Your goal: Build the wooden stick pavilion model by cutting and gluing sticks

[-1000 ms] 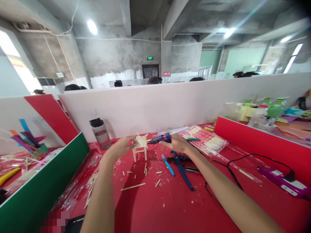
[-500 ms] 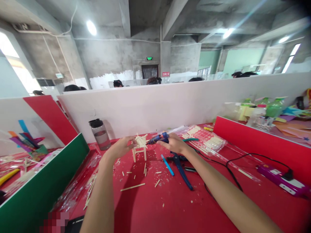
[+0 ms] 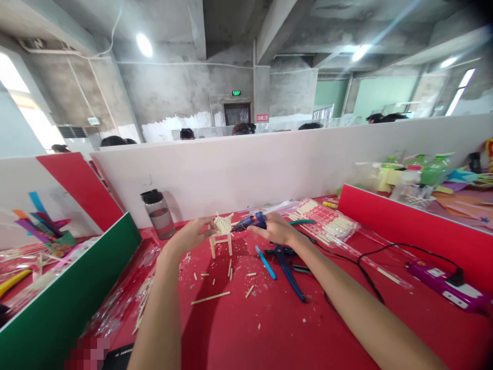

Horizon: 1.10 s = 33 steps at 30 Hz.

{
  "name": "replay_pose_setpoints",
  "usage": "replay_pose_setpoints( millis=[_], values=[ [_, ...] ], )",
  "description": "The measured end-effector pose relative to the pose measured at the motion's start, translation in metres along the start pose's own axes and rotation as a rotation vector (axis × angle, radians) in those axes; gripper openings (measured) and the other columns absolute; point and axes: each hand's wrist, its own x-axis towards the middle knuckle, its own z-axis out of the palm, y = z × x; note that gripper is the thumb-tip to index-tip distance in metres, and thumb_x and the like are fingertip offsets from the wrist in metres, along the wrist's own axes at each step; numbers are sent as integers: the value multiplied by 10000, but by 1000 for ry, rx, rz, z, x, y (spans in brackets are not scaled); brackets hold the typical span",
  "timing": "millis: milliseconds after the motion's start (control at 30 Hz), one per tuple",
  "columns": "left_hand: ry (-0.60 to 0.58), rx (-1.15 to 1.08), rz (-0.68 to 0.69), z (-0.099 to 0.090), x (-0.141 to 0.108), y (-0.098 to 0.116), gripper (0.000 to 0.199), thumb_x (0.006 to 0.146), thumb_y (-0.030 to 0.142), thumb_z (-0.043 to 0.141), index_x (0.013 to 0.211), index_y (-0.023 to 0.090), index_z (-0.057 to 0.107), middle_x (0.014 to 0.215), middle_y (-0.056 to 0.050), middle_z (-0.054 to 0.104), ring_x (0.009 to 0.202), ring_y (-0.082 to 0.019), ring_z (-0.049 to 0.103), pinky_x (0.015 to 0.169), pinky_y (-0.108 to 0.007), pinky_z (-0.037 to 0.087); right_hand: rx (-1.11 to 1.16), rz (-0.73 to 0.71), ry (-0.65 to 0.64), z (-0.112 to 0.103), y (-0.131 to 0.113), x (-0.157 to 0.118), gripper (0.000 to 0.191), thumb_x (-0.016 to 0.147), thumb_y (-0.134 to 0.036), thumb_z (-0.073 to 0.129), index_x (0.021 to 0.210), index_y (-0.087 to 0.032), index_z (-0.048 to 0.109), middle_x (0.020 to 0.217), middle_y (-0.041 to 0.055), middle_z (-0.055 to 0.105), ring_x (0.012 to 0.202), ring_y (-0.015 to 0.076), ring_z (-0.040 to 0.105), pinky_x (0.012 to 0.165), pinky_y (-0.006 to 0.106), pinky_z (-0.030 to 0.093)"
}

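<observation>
Left hand (image 3: 193, 234) pinching stick model (image 3: 223, 226) (by edge), right hand (image 3: 279, 229) gripping glue gun (image 3: 246, 223) — dividers (image 3: 84, 280) well apart

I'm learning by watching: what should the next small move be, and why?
Perhaps press out a small dab from the glue gun: the right grip points it at the model from close by, while the left grip touches the model's opposite side.
</observation>
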Motion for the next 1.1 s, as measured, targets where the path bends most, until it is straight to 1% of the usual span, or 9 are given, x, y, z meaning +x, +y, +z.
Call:
replay_pose_setpoints(
  millis=[167,267,433,533,667,867,1100],
  values=[
    [-8,10,-8,0,0,-2,258,857,410,483,947,227,640,1043,-53,696,929,-221,635,873,-340,465,95,6,16,-9,-1,-2,302,890,-454,566,792,-182,652,699,19,615,649,164,525,648,256,354],
    [-4,3,2,1,0,-4,270,858,417,480,948,227,649,1050,-62,698,930,-225,636,870,-340,473,152,16,21,-11,-2,-2,275,897,-432,557,821,-183,648,724,17,621,663,164,534,655,254,368],
    [-5,4,9,1,0,-3,290,850,423,489,957,210,655,1081,-78,692,966,-239,632,907,-363,471,108,24,32,-4,-2,0,308,890,-459,566,766,-179,605,717,16,601,654,159,521,644,250,360],
    [-8,4,10,0,-1,-1,291,855,418,481,970,216,657,1090,-74,689,974,-239,630,910,-368,472,85,26,28,-2,-1,1,320,898,-460,554,759,-179,611,719,20,606,648,158,522,637,247,356],
    [-10,2,5,-1,-1,1,285,855,418,487,964,219,661,1087,-75,691,1001,-245,627,928,-363,461,69,15,26,-4,-1,1,308,902,-446,551,772,-183,646,722,28,631,676,172,543,653,253,361],
    [-6,-4,-3,0,1,-1,267,848,413,498,951,223,655,1082,-72,692,987,-245,632,916,-358,464,98,-27,-8,-8,-1,0,278,890,-418,573,766,-189,671,687,14,621,640,160,529,644,255,354],
    [-8,-2,-15,-1,0,1,267,836,415,506,935,218,655,1068,-80,690,989,-252,625,914,-367,468,138,-21,-11,-10,-3,-1,318,890,-459,560,771,-184,668,655,2,587,640,159,520,651,254,365]
  ],
)
